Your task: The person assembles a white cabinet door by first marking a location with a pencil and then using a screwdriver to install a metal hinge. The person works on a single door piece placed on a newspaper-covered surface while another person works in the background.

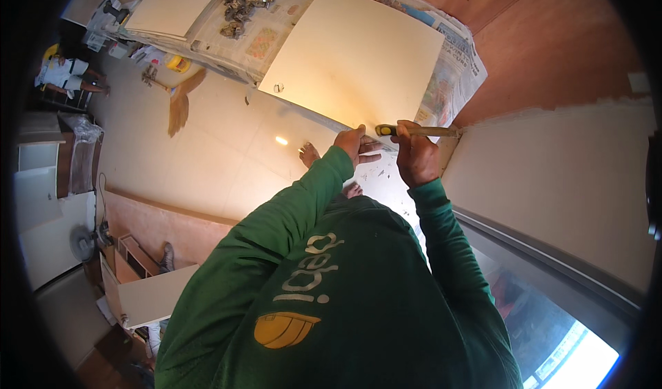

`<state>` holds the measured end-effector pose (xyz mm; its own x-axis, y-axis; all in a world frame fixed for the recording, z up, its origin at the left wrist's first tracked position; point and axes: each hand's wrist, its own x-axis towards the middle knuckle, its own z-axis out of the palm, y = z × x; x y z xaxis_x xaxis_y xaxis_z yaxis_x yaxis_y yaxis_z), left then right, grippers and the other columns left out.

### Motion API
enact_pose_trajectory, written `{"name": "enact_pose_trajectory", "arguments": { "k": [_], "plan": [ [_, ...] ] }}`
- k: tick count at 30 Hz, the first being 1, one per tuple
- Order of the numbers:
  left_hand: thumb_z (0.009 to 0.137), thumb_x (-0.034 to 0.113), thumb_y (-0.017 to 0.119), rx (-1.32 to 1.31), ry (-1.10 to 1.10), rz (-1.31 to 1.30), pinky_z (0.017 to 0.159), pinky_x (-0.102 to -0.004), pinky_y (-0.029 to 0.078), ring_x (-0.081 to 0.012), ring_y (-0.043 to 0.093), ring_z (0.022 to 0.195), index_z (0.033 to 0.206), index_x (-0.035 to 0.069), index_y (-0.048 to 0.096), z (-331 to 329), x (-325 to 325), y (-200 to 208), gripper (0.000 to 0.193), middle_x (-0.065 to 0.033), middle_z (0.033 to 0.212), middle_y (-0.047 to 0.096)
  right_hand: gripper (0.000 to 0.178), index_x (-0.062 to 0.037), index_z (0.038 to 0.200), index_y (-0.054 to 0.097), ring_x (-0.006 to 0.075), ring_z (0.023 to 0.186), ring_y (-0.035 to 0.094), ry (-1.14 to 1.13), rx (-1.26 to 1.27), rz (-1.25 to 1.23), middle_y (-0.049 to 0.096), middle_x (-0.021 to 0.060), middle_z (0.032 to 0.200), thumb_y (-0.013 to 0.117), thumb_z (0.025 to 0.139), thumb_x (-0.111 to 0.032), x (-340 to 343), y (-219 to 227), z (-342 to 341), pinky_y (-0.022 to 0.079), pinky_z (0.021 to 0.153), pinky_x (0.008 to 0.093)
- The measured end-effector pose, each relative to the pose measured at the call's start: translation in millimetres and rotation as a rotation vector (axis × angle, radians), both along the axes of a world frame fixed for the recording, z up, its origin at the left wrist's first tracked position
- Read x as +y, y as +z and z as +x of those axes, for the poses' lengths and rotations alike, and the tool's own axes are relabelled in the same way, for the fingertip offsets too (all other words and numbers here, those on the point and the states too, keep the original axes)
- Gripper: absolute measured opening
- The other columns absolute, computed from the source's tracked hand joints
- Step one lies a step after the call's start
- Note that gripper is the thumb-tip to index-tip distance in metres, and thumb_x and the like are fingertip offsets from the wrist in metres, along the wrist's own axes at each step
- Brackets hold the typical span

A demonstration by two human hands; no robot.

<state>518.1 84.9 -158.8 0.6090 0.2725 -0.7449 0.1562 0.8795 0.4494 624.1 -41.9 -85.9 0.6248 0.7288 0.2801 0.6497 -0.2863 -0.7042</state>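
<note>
The right hand (416,156) is closed in a fist around a strip (433,132) of pale wood or edging, held level at the near edge of a cream panel (358,58). A tool (386,130) with a yellow and black handle lies along the strip just left of the fist; whether the right hand grips it too cannot be told. The left hand (355,144) sits just left of the right, fingers half open and spread, its fingertips (372,149) touching the panel's near edge below the tool.

The panel lies flat beyond both hands, on newspaper (455,65). A small round fitting (278,87) sits near its far left corner. Farther off, left of the hands, a heap of metal hardware (243,6) rests on more newspaper beside a second pale panel (176,3). Right of the hands stands a white-faced board (565,182) against brown plywood (552,44). Below the hands, bare feet (309,154) stand on the pale floor (207,147). A green sleeve (303,203) covers the left arm.
</note>
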Motion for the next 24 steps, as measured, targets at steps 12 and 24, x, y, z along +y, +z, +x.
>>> {"name": "enact_pose_trajectory", "arguments": {
  "k": [12,24],
  "plan": [
    [0.110,0.032,0.040,-0.041,-0.004,0.013,0.096,-0.0540,0.059,-0.0343,0.066,0.116,0.130,-0.006,0.045,-1,0,2,0.043,-0.0237,0.125,0.062,0.021,-0.0027,0.109,0.069,0.0253,0.078,0.075,-0.011,-0.069,0.025,0.076,0.0133,0.096,0.055,0.104,-0.017,1,30,-2,0.059,0.068,0.0357],
    [0.110,0.030,0.040,-0.001,-0.002,0.011,0.097,-0.0548,0.058,-0.0348,0.066,0.117,0.132,-0.007,0.044,-3,0,8,0.044,-0.0249,0.132,0.059,0.022,-0.0018,0.109,0.069,0.0244,0.080,0.075,0.071,-0.180,-0.088,0.075,0.0123,0.096,0.052,0.105,-0.017,-9,-8,9,0.059,0.068,0.0360]
  ]
}}
